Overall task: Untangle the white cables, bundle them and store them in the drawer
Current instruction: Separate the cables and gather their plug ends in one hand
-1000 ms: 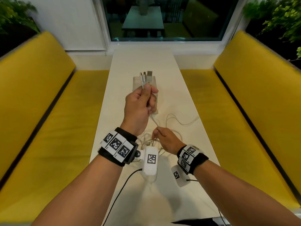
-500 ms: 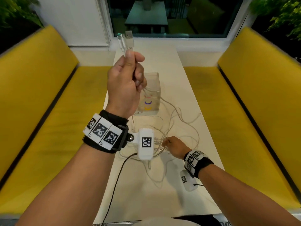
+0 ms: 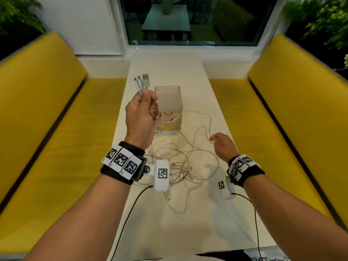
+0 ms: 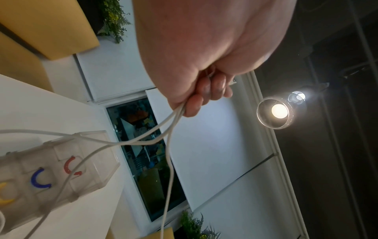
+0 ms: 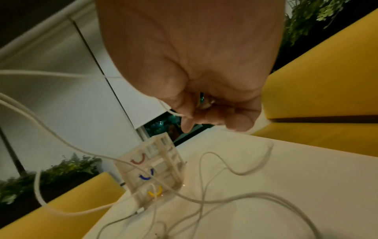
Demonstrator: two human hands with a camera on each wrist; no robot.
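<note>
On the white table (image 3: 169, 72), the white cables (image 3: 180, 162) are lying in a loose knot of thin, limp loops between the two forearms, with strands trailing toward the clear drawer unit (image 3: 168, 98) standing just beyond them. They are looking light and floppy, so I judge they are going to sag and snag on each other rather than keep any shape; the stiff connector ends (image 3: 142, 81) are the surest places to take hold. That is where the left hand (image 3: 140, 117) is gripping, fingers curled tight round three strands and holding the plugs upright above the table. From the left wrist view the strands are hanging slack out of the fist. The right hand (image 3: 224, 146) is pinching a single strand off to the side, drawing it clear of the knot. Yellow benches (image 3: 47, 110) are flanking the table.
</note>
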